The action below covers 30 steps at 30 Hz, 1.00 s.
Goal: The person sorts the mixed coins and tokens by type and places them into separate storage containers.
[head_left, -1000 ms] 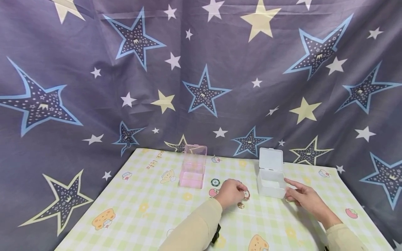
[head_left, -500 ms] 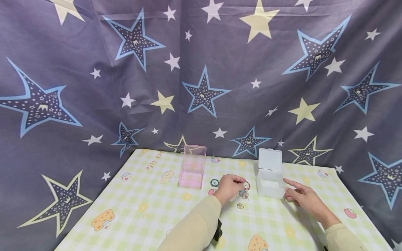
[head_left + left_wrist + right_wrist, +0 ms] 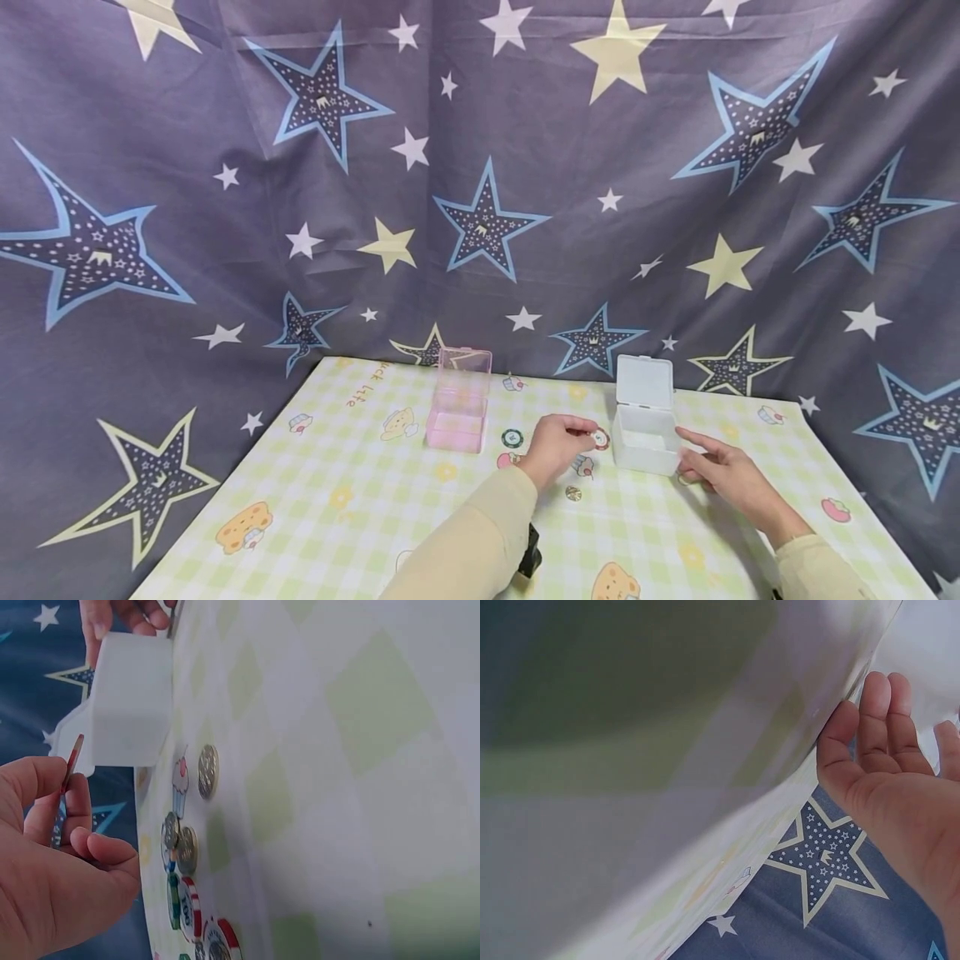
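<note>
Head view, right of lower centre: the left hand (image 3: 557,446) pinches a red-and-white chip (image 3: 601,438) by its edge, just left of the open white box (image 3: 645,459), whose right side the right hand (image 3: 720,475) touches, fingers loosely extended. A firm edge pinch, kept high enough to clear that box, seems wise. Leftward on the bench (image 3: 322,558), the gold coin (image 3: 573,493), green chip (image 3: 512,438) and pink box (image 3: 455,431) block nothing.

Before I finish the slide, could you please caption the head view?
A left hand pinches a red-rimmed chip beside an open white box.
</note>
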Available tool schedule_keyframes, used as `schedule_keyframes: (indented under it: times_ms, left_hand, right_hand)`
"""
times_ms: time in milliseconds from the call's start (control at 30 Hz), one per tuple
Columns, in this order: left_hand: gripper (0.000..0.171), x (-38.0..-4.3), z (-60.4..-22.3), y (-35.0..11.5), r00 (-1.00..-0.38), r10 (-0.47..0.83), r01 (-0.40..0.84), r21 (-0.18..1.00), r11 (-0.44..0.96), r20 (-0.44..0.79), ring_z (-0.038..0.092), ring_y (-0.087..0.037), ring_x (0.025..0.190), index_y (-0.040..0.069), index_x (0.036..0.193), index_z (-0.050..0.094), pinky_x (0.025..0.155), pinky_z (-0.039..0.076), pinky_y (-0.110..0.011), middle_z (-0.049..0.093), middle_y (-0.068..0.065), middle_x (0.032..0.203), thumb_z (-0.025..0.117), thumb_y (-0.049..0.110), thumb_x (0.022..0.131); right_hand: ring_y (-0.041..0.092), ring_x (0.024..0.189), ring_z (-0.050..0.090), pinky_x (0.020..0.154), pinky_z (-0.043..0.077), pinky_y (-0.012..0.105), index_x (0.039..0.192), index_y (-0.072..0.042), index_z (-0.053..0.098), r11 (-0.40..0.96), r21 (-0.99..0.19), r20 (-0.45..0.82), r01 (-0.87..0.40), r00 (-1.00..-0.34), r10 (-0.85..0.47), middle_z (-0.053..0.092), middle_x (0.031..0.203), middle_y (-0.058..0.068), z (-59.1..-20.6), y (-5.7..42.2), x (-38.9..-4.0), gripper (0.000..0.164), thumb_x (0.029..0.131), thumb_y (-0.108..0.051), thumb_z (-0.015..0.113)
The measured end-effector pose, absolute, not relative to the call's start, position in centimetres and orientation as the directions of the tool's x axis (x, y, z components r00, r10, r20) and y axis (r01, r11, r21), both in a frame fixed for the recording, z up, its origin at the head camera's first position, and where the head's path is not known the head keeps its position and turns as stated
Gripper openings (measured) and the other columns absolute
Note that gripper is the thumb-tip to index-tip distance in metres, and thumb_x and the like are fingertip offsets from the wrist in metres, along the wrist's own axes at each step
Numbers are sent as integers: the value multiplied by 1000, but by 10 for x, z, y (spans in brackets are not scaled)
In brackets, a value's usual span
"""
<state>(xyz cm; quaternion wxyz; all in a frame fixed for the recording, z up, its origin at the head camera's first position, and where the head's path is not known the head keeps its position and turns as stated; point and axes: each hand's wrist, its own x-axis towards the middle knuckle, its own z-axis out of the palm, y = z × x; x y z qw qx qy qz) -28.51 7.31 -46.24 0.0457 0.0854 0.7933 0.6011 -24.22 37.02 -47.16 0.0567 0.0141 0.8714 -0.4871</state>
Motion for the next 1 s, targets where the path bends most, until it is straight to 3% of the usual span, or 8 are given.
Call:
schedule_keyframes:
  times_ms: [1000]
  left_hand:
    - [19,-276,-453,93,-985,172,61,982,181,30,63,-3,90,12,108,84,79,55,-22,79,1,103,80,4,92]
  right_hand:
    - [14,91,73,71,53,28,168,-10,35,522,-847,-128,99,-992,-19,78,114,9,-472,370,-243,68,110,-37,61]
